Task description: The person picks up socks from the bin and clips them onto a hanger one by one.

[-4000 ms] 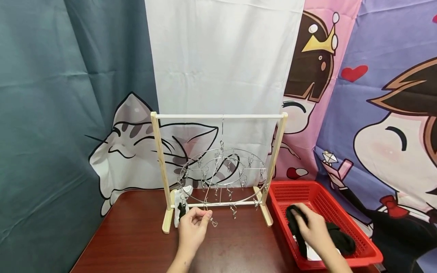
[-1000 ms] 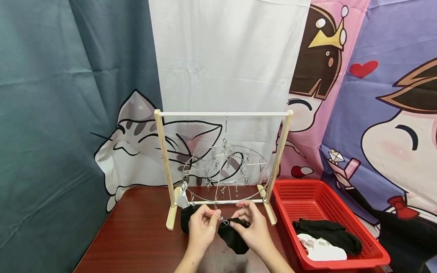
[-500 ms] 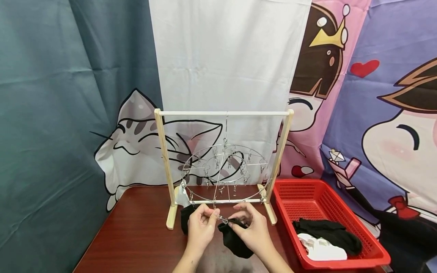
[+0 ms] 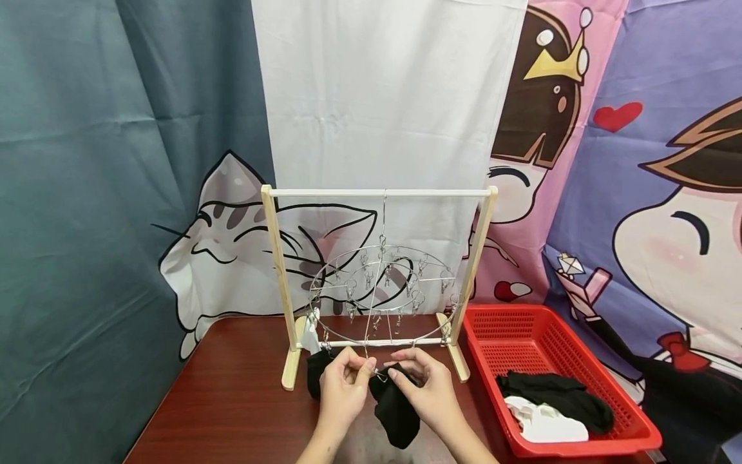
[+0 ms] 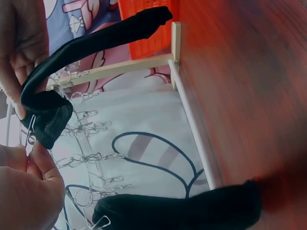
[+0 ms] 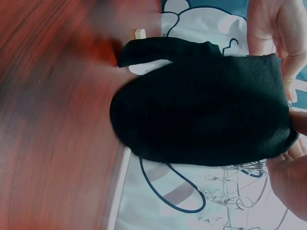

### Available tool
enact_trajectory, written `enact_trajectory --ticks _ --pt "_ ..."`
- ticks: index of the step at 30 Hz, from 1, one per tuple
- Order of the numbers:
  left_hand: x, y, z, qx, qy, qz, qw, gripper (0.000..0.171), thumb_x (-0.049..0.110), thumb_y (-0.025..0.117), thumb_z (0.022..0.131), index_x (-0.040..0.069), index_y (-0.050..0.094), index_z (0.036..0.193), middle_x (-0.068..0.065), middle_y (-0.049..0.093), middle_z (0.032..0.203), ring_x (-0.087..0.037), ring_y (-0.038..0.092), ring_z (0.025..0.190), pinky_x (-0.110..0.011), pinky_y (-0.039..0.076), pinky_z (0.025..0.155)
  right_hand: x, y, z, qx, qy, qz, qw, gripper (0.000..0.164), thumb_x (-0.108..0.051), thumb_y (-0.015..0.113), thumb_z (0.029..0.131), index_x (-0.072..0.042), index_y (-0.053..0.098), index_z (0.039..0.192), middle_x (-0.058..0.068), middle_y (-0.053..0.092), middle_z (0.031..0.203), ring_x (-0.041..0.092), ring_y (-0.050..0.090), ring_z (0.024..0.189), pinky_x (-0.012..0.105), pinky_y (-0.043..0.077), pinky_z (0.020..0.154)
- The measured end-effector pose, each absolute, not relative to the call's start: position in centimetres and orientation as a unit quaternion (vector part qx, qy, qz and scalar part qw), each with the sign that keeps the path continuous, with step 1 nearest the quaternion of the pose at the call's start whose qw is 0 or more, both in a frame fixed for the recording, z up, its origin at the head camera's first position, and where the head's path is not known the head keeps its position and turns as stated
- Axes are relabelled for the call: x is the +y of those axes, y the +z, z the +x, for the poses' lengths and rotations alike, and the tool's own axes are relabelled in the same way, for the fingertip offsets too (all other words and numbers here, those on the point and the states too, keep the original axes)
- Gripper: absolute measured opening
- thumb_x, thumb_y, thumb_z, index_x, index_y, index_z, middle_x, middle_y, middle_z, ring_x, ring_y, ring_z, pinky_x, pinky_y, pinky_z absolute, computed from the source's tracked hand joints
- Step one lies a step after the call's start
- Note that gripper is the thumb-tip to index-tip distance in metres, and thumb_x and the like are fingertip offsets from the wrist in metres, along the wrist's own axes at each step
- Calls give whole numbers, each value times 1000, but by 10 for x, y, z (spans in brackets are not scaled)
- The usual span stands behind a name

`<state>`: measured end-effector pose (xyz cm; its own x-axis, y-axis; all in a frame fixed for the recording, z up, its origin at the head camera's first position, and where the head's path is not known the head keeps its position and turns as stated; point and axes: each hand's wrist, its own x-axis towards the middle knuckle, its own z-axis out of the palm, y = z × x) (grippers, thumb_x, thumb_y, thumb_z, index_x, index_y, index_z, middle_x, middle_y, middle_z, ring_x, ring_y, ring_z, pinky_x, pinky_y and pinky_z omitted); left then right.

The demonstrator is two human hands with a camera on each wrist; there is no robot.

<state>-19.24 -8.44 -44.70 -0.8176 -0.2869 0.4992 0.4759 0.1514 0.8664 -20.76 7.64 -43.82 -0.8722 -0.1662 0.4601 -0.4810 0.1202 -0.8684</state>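
My left hand pinches a small wire clip at the front of the round metal sock hanger. Thumb and fingers of my right hand grip a black sock by its opening, right at that clip. In the left wrist view the clip overlaps the sock's edge, and the sock droops away in a long fold. Its broad side fills the right wrist view. Left of my left hand hang another black sock and a white sock, both from the hanger.
A wooden stand with a white top rod carries the hanger, whose many other clips dangle around its rings. At the right, a red plastic basket holds black socks and white ones. Everything stands on a reddish-brown table.
Four seconds ago my right hand was gripping black cloth in the basket. It has since come left with the black sock to the clip. Lately the sock's hanging end has swung slightly left and downward.
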Motion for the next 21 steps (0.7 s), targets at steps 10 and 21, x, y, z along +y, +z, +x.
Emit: enact_trajectory --ticks 10,21 --pt "-110 -447 -196 -741 -553 -30 380 16 -5 78 84 7 67 82 -6 74 90 -14 72 83 -20 58 75 111 -435 -235 -777 388 221 444 34 6 66 85 -8 70 116 5 69 110 19 61 92 27 47 76" --pt "-111 -459 -195 -750 -458 -20 476 29 11 91 73 11 72 95 -4 68 108 -23 63 102 -27 44 90 122 -440 -246 -832 265 306 379 26 -3 69 85 -14 67 108 6 62 138 36 44 139 59 31 103"
